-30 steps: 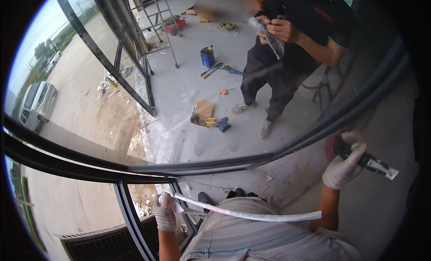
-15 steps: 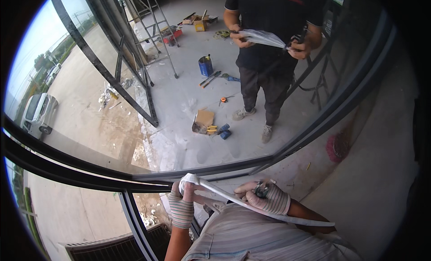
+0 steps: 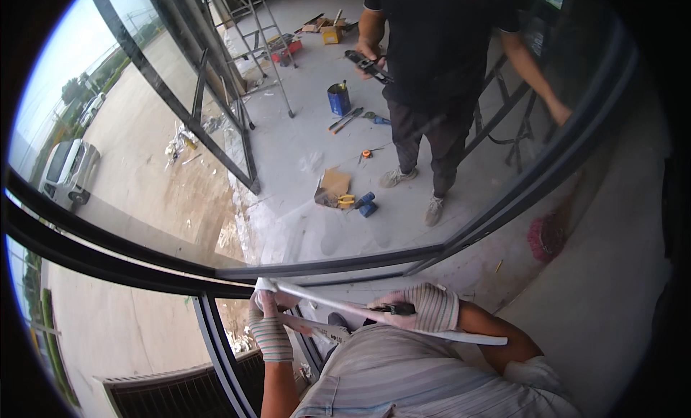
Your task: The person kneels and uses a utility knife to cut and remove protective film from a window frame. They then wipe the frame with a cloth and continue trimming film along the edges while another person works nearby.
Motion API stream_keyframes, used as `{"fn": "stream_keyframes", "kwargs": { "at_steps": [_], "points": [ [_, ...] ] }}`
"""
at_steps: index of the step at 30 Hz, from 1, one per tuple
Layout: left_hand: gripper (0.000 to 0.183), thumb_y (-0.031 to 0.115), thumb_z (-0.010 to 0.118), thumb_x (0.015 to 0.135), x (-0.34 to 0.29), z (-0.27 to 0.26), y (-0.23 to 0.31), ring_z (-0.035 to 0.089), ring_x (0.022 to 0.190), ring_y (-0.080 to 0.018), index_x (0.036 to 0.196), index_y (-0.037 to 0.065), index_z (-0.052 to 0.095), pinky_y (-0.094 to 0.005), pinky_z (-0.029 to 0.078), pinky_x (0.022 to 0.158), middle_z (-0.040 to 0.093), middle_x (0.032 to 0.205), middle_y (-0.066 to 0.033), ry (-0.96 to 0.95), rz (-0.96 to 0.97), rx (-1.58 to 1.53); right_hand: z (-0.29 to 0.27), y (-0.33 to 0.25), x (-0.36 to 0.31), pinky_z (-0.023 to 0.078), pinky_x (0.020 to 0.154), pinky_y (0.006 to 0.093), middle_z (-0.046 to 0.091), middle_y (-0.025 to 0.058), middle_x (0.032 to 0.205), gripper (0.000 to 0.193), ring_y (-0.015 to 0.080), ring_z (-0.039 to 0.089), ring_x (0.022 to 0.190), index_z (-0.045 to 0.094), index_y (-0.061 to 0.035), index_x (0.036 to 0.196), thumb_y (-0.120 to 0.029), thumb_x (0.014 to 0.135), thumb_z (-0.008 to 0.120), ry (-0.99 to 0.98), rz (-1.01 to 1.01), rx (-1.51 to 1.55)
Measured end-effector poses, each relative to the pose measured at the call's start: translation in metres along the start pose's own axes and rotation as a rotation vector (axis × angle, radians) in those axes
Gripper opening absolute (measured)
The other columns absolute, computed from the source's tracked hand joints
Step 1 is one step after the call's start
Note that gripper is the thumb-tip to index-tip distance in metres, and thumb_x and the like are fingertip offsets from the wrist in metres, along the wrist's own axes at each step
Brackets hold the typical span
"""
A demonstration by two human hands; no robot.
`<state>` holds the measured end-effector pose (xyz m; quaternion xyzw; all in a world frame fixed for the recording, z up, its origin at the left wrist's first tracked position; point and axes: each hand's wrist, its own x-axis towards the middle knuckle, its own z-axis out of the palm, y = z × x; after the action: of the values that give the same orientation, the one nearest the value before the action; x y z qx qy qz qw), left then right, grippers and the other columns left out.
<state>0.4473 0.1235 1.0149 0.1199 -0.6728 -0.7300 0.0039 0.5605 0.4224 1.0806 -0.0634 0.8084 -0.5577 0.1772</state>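
My left hand [image 3: 272,332], in a striped knit glove, is closed around the bent end of a long white strip [image 3: 327,301], close to the dark window frame. The strip slants down to the right across my body, and a second, printed length [image 3: 317,326] hangs below that hand. My right hand [image 3: 425,308], gloved alike, is closed on a small dark hand tool [image 3: 396,309] right beside the strip. The tool's exact kind is hard to make out. Whether its tip touches the strip cannot be seen.
Dark frame rails [image 3: 345,269] and glass stand just ahead. Behind the glass a person [image 3: 446,65] holds a black tool, one arm stretched toward the frame. On the floor are a blue can [image 3: 338,100], a cardboard box [image 3: 334,184], a blue drill [image 3: 367,205], and a ladder [image 3: 263,51].
My left hand and the strip's bent end have shifted left. My right hand has turned, its tool now pointing left. The other person no longer holds the pale plastic bundle and reaches out sideways.
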Motion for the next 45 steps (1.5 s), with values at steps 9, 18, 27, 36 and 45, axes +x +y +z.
{"fn": "stream_keyframes", "kwargs": {
  "at_steps": [9,18,27,36,45],
  "points": [
    [0.084,0.016,0.080,0.082,-0.046,0.028,-0.008,0.061,0.098,-0.0172,0.147,0.005,0.027,-0.0329,0.055,0.082,0.049,0.133,-0.0133,-0.789,-0.203,-0.154,0.024,0.035,0.073,0.054,0.085,0.0375,0.071,0.0060,0.107,0.048,0.0289,0.068,0.096,0.064,-0.0110,0.117,-0.002,0.071,0.076,0.376,-0.526,-0.267],
    [0.097,0.026,0.088,0.076,-0.070,0.038,-0.044,0.045,0.128,-0.0179,0.146,-0.005,0.028,-0.0332,0.039,0.108,0.051,0.137,-0.0141,-0.718,-0.357,-0.086,0.076,0.048,0.116,0.051,0.095,0.0356,0.067,0.0128,0.123,0.042,0.0287,0.066,0.108,0.064,-0.0078,0.120,-0.004,0.079,0.067,0.214,-0.427,0.070],
    [0.050,0.016,0.074,0.088,-0.028,-0.008,-0.073,0.062,0.082,-0.0095,0.127,-0.002,0.048,-0.0255,0.054,0.072,0.064,0.098,-0.0060,-0.665,-0.601,-0.094,0.113,0.038,0.159,0.050,0.098,0.0377,0.067,0.0119,0.121,0.049,0.0295,0.064,0.112,0.065,-0.0096,0.125,-0.001,0.077,0.066,0.118,-0.323,-0.145],
    [0.044,0.023,0.081,0.083,0.018,-0.067,-0.115,0.057,0.060,-0.0087,0.105,-0.004,0.055,-0.0254,0.047,0.051,0.062,0.071,-0.0029,-0.419,-0.484,-0.025,0.172,0.040,0.219,0.047,0.104,0.0379,0.065,0.0131,0.126,0.058,0.0297,0.062,0.118,0.060,-0.0099,0.132,-0.001,0.075,0.066,-0.047,-0.210,-0.195],
    [0.021,0.014,0.058,0.096,0.042,-0.125,-0.195,0.058,0.057,-0.0110,0.112,0.001,0.055,-0.0259,0.048,0.050,0.064,0.083,-0.0039,-0.142,-0.477,-0.037,0.229,0.082,0.270,0.047,0.104,0.0376,0.063,0.0161,0.127,0.049,0.0305,0.061,0.118,0.058,-0.0067,0.132,-0.004,0.084,0.064,-0.211,-0.061,-0.195]
  ]
}}
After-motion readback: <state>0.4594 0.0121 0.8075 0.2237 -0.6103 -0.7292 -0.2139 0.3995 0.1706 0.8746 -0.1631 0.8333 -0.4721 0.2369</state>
